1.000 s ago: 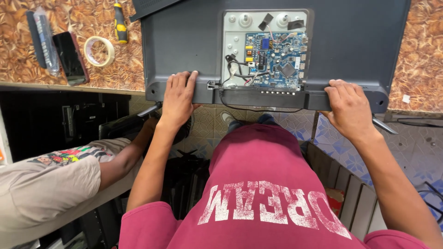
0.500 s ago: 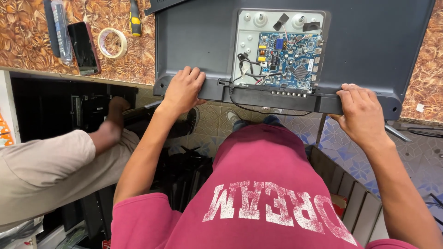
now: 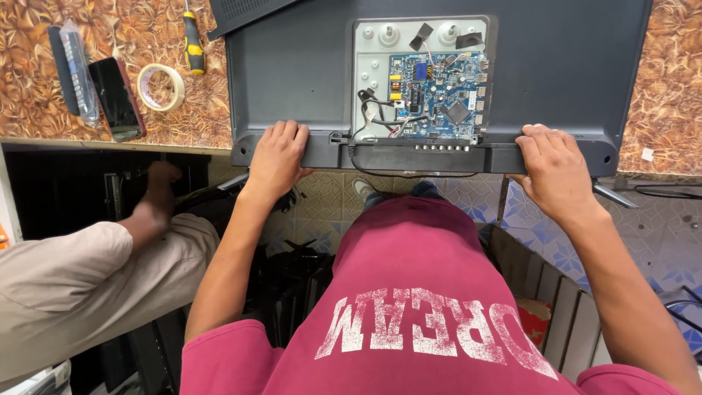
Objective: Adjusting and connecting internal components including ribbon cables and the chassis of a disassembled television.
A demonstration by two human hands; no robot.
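Hands first: our left hand (image 3: 276, 155) and right hand (image 3: 557, 170) both grip the near edge of one television (image 3: 292, 73), lying face-down at twelve o'clock (one blue circuit board (image 3: 437, 93) exposed). At ten o'clock lie one tape roll (image 3: 161, 87), one phone (image 3: 115, 98), one screwdriver (image 3: 192, 42).

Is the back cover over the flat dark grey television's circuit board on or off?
Off: the blue circuit board and its wires lie bare in the dark grey television back.
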